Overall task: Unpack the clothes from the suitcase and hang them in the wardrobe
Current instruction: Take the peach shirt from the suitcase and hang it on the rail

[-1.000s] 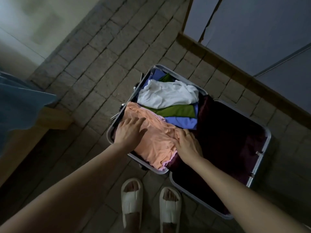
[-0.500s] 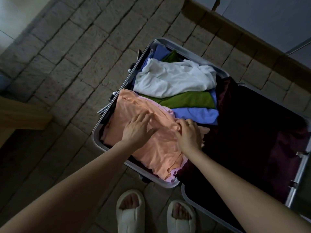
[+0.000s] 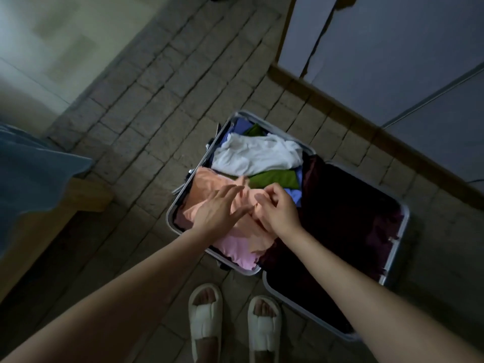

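Observation:
An open silver-rimmed suitcase (image 3: 171,210) lies on the brick floor. Its left half holds folded clothes: a peach garment (image 3: 209,187) nearest me, a pink one (image 3: 238,248) under it, then a white one (image 3: 255,155), a green one (image 3: 275,178) and blue ones (image 3: 294,196). The right half is dark maroon lining (image 3: 345,218). My right hand (image 3: 279,212) is closed on a pinch of the peach garment and lifts it slightly. My left hand (image 3: 218,210) hovers just over the peach garment, fingers spread.
A wooden bed corner with blue bedding (image 3: 31,174) stands at the left. Grey wardrobe doors (image 3: 392,56) with a wooden base rise behind the suitcase. My feet in white slippers (image 3: 205,320) stand just in front of the suitcase.
My right hand has pinched the peach garment and begun to raise it. My left hand lifted off the fabric with fingers spread. The camera pulled back and upward.

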